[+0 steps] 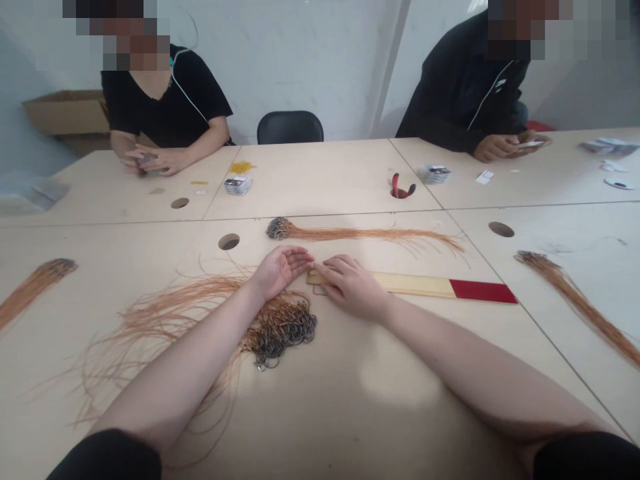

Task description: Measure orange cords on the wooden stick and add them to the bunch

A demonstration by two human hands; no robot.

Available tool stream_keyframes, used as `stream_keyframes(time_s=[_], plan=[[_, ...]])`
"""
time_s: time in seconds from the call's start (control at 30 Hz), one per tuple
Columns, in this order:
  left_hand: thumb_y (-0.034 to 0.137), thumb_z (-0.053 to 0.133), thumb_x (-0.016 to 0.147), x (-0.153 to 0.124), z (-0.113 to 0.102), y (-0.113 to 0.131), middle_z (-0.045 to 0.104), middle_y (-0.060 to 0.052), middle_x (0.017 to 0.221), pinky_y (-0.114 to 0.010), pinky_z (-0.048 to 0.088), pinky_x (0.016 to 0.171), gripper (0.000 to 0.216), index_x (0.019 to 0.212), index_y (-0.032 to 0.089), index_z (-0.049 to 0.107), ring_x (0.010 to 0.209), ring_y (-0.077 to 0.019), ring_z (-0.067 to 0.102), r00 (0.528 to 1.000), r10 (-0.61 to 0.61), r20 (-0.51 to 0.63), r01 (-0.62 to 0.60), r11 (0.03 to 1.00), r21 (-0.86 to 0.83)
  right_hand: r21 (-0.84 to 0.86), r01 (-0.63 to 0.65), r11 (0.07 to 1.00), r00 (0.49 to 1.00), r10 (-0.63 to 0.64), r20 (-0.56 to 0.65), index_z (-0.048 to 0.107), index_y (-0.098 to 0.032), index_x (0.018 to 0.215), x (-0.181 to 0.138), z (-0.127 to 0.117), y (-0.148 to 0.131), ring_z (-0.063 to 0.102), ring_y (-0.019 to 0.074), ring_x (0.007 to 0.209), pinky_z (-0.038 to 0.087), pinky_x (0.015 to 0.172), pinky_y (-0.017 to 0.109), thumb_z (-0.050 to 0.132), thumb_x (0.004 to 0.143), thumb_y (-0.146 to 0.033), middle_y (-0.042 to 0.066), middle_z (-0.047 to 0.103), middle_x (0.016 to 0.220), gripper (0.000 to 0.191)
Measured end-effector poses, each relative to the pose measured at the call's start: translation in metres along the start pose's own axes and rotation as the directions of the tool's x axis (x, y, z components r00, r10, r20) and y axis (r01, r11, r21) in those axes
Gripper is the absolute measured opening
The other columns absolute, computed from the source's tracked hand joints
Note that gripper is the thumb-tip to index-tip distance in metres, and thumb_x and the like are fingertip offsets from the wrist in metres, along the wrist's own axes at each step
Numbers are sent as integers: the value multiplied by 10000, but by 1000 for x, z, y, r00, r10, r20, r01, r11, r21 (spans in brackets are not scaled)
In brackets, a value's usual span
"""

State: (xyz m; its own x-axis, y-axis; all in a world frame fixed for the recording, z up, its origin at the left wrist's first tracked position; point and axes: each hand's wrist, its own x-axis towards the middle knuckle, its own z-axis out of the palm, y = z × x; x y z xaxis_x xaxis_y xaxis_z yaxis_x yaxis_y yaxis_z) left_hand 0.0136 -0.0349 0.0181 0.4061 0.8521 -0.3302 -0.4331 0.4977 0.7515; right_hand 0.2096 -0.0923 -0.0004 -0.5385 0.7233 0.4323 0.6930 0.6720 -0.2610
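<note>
In the head view my left hand (283, 272) is open, its palm turned up and the fingers stretched towards my right hand (353, 283). My right fingers close over the left end of a long flat yellow strip (420, 283) with a dark red end. The fingertips of both hands almost meet there, and whether anything thin lies between them is too small to make out. Under my left wrist spreads a tangled pile of fish hooks (287, 327), dark metal with orange lines fanning out to the left. Beyond my hands lies a neater bundle of hooks (280, 229) with orange lines.
More orange-line bundles lie at the left (40, 287) and right (570, 287). Red-handled pliers (403, 187) stand in a table hole. Small stacked packs (237, 185) sit across the table, where two people in black handle small items. A black chair (290, 128) stands between them.
</note>
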Motion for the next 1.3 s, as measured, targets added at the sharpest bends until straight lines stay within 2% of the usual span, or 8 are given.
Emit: stream_keyframes(time_s=[0.07,0.23,0.33,0.47,1.0,1.3], plan=[[158,379,809,0,0,0,694,-144,811,-328,491,869,275,806,59,636,829,-187,661,1000,-2,0,2,1000,5,-2,-1,1000,1000,1,-2,469,-172,1259,0,0,0,435,230,1076,396,905,403,451,896,-287,121,548,1118,380],[163,401,806,1,0,0,692,-128,785,-308,499,828,256,798,67,639,814,-178,658,1000,-10,-12,10,1000,11,-47,-26,999,1000,27,6,601,-177,1043,0,2,1,441,225,1089,400,894,397,424,909,-239,110,592,1034,231],[171,411,806,0,0,1,678,-108,738,-252,507,713,255,801,65,643,750,-157,649,999,-10,-31,11,999,33,-70,-22,997,999,24,28,597,-162,1067,0,4,3,439,230,1098,407,892,400,405,915,-224,115,602,1023,253],[187,431,793,-2,1,2,590,-47,598,-185,438,534,242,802,70,644,598,-111,583,1000,-7,-13,8,996,93,-79,-10,997,999,13,42,574,-138,1117,0,5,4,430,236,1106,420,893,402,408,908,-211,124,583,1074,277],[187,471,766,-2,-1,0,518,-19,575,-191,406,555,196,783,98,644,600,-100,514,1000,13,28,-17,989,145,56,60,997,995,-55,-79,536,-147,1185,0,5,5,429,233,1111,420,940,422,413,886,-200,113,551,1148,328],[138,555,705,-18,1,11,516,-19,655,-169,427,587,197,881,106,638,685,-97,535,975,78,210,-74,997,-27,15,22,1000,989,-20,-143,501,-125,1223,0,3,4,391,256,1155,408,956,453,399,871,-185,133,524,1189,371]])
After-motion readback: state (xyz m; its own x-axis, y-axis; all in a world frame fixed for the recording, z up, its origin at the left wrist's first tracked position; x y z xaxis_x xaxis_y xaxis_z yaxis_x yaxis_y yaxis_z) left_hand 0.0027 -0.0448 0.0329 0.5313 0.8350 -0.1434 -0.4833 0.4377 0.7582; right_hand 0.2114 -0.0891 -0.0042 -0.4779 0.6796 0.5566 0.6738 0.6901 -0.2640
